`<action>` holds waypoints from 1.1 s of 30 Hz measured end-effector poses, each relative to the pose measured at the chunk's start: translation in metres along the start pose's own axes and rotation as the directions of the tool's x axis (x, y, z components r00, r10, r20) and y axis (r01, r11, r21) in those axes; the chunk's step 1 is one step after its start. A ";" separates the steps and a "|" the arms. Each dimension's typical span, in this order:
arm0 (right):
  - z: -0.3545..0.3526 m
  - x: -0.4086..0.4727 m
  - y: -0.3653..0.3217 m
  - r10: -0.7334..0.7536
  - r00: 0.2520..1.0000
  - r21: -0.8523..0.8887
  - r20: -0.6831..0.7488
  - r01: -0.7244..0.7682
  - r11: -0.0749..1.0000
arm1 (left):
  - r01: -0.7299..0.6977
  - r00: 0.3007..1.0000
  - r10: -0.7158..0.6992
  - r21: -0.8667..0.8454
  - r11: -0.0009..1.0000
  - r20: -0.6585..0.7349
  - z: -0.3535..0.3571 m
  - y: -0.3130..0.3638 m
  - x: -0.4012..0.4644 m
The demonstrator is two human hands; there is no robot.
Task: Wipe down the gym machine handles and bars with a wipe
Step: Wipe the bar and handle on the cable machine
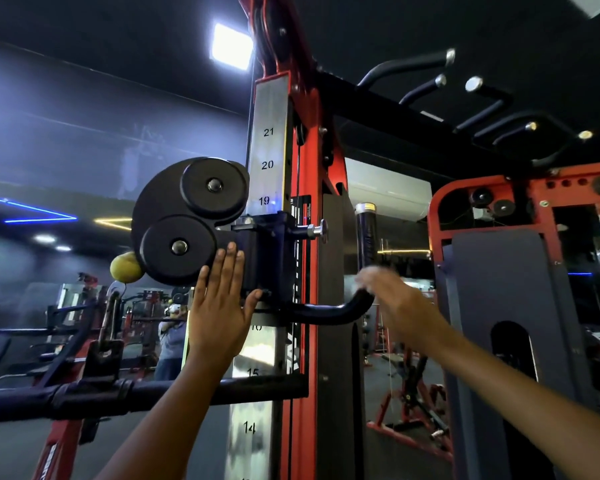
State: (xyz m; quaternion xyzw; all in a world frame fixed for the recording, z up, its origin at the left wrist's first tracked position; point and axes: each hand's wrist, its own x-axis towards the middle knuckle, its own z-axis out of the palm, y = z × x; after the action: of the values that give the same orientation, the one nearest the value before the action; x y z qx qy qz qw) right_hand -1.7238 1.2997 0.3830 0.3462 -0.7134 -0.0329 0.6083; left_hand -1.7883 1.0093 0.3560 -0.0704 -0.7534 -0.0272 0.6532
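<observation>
Now the left hand [220,306] is flat against the black pulley carriage [267,258] on the cable machine, fingers [231,268] straight and together, thumb spread out toward the carriage's lower corner. Palm on the housing, nothing held in it. Just up and to the left sit the two black pulley wheels [194,216], one above the other, with a yellow ball stopper [123,266] peeking out behind them.

Over on the other side, the right hand [392,299] reaches up at the curved black handle [336,311] that sticks out from under the carriage and bends upward. That hand is blurred; its fingers look loosely spread at the handle's bend, and whether they actually touch it I cannot tell. No wipe shows in either hand from this angle.

Behind the carriage runs the silver numbered rail [267,147] on the red upright [312,341], reading 21, 20, 19 above and 15, 14 below. A dark horizontal bar [84,396] crosses low on the left, in front of the left forearm. Up top right, the black pull-up grips [478,95] fan out against the dark ceiling, and a bright ceiling light [231,46] glares beside the upright.
</observation>
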 end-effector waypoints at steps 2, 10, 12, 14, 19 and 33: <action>-0.014 0.042 0.016 0.233 0.943 0.064 -0.236 -0.225 0.972 | -0.001 1.000 0.001 -0.005 1.000 -0.008 0.000 0.000 0.000; 0.018 0.067 0.010 0.749 0.651 0.303 -0.121 -0.694 0.653 | -0.009 1.000 0.009 0.004 1.000 -0.018 -0.002 0.001 -0.001; 0.034 0.033 -0.003 0.860 0.511 0.430 0.011 -0.778 0.457 | -0.007 1.000 0.007 0.007 1.000 -0.012 -0.001 0.001 -0.001; 0.036 0.017 -0.005 0.917 0.355 0.527 0.182 -0.822 0.214 | -0.008 1.000 0.008 0.015 1.000 -0.006 0.000 0.001 -0.001; -0.005 0.070 0.031 0.907 0.409 0.625 0.097 -0.735 0.265 | -0.008 1.000 0.008 0.012 1.000 -0.023 0.002 0.000 -0.001; 0.098 0.019 -0.093 0.828 0.045 0.828 0.560 -0.002 -0.560 | 0.005 1.000 -0.005 -0.010 1.000 -0.011 0.004 0.002 -0.001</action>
State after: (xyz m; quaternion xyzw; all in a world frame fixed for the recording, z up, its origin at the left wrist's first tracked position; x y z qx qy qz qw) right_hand -1.7692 1.1828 0.3303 0.0808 -0.2781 0.9275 0.2365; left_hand -1.7914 1.0120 0.3540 -0.0715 -0.7498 -0.0328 0.6570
